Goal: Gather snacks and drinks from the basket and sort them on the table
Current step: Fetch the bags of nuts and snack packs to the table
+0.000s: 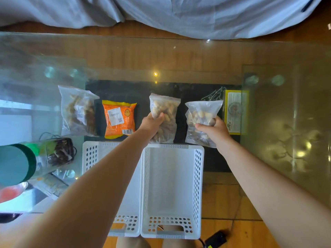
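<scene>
My left hand (152,122) grips one nut bag (163,117), right hand (213,129) another bag (201,120), fingers curled round both, above table (179,56), beyond basket (172,190). Soft, light, slippery plastic, I think; hold at middle w/ nuts.

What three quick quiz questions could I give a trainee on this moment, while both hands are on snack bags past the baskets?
1. True or false: the right basket has snacks in it.
2. Which hand grips the clear bag next to the orange packet: (a) left hand, (b) right hand?
3. Fill in: left of the orange packet lies a ___ bag.

Key
1. False; its inside shows bare.
2. (a); the right hand holds the other clear bag.
3. Clear.
</scene>
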`<state>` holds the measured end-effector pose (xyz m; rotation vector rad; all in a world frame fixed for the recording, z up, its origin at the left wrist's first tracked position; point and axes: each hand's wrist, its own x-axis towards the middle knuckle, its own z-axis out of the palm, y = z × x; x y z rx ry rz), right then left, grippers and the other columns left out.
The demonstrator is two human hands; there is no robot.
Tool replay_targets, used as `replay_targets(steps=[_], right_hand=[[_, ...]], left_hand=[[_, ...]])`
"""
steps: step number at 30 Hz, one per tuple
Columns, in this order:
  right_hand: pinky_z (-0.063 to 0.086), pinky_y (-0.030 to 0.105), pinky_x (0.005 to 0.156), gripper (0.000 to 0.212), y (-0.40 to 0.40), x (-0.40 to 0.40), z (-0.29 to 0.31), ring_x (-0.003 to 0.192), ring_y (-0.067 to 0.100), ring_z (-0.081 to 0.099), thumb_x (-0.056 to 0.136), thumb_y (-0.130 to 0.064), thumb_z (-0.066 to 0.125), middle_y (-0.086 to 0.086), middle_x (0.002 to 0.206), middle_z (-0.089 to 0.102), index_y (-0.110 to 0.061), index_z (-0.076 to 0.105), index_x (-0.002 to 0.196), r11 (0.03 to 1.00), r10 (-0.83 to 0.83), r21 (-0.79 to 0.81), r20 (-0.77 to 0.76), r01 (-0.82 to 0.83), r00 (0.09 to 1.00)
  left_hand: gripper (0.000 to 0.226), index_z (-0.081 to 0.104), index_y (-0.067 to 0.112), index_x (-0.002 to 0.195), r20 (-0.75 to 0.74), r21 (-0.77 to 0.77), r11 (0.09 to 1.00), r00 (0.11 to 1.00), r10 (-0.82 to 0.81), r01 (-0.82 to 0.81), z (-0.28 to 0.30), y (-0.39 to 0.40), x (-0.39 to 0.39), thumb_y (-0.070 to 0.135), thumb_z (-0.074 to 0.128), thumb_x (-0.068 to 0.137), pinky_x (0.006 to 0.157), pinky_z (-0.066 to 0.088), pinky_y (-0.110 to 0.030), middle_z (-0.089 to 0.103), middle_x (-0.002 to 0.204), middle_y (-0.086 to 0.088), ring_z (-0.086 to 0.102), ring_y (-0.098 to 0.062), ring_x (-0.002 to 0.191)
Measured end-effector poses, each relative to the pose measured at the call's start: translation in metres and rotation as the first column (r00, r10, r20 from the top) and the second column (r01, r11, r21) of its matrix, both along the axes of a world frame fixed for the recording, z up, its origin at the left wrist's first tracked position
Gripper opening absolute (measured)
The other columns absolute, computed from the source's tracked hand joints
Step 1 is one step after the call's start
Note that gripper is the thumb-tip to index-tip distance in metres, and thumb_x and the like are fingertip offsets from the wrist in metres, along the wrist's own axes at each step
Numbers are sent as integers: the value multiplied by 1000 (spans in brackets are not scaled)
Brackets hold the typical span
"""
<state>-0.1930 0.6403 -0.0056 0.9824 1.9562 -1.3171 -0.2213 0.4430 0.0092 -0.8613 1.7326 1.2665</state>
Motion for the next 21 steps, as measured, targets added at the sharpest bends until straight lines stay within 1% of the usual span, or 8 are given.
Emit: replay_targets(steps=[3, 7, 9, 11, 13, 16, 18, 21], right_hand=[[41, 32, 86, 59, 0, -1, 3, 118, 23, 51, 76, -27, 74, -1, 121, 54, -20, 45, 127, 1000, -8, 15, -6, 8, 1000], [42, 33, 86, 60, 5, -1, 6, 120, 24, 50, 79, -27, 71, 3, 131, 51, -21, 42, 131, 999, -27, 24, -9, 27, 1000], [43, 33, 87, 60, 8, 0, 9, 119, 23, 50, 80, -28, 69, 3, 132, 51, -22, 41, 133, 999, -38, 18, -20, 39, 999], [43, 33, 87, 60, 10, 2, 11, 120, 22, 49, 81, -26, 68, 3, 134, 49, -23, 40, 135, 998, -56, 20, -43, 57, 998], [43, 35, 91, 65, 11, 4, 15, 124, 23, 47, 82, -24, 67, 4, 139, 46, -23, 35, 139, 997, -66, 28, -60, 68, 996], [37, 40, 103, 75, 11, 7, 29, 134, 26, 37, 83, -23, 66, 4, 149, 34, -24, 24, 145, 996, -69, 50, -62, 72, 996], [37, 37, 101, 74, 7, 10, 43, 133, 23, 36, 85, -22, 65, 3, 151, 31, -25, 23, 146, 998, -36, 40, -68, 39, 997], [33, 28, 92, 70, -7, 14, 72, 127, 19, 39, 86, -20, 62, 3, 148, 35, -27, 26, 145, 998, 40, -45, -77, -43, 996]], left_hand=[[48, 39, 21, 136, 27, -68, 997, 999, -31, 33, 0, -3, 0, 45, 41, 95, 105, 41, -49, 45, 136, -11, 50, -31, 120], [43, 41, 17, 133, 8, 21, 999, 1000, 30, -30, 1, -3, 1, 40, 40, 97, 101, 45, -41, 55, 126, -7, 54, -27, 117], [40, 41, 18, 133, -7, 40, 998, 998, 57, -57, 3, -1, 3, 38, 40, 98, 100, 46, -41, 56, 121, -5, 55, -26, 117], [40, 39, 19, 134, -43, 36, 998, 998, 48, -46, 4, -1, 4, 36, 40, 98, 100, 47, -42, 55, 123, -5, 54, -26, 119], [39, 39, 20, 135, -75, 21, 999, 997, 33, -32, 8, -2, 5, 33, 40, 98, 95, 49, -39, 54, 125, -5, 54, -25, 117], [38, 42, 19, 135, -99, 29, 999, 995, 34, -31, 21, -4, 7, 28, 43, 98, 88, 48, -35, 54, 127, -6, 54, -23, 113], [42, 42, 19, 137, -117, 48, 996, 990, 81, -76, 33, -9, 9, 23, 48, 96, 90, 45, -36, 51, 133, -7, 50, -23, 119], [49, 36, 20, 142, -112, 93, 960, 955, 275, -265, 57, -25, 24, 20, 52, 95, 105, 37, -42, 38, 148, -6, 37, -28, 135]])
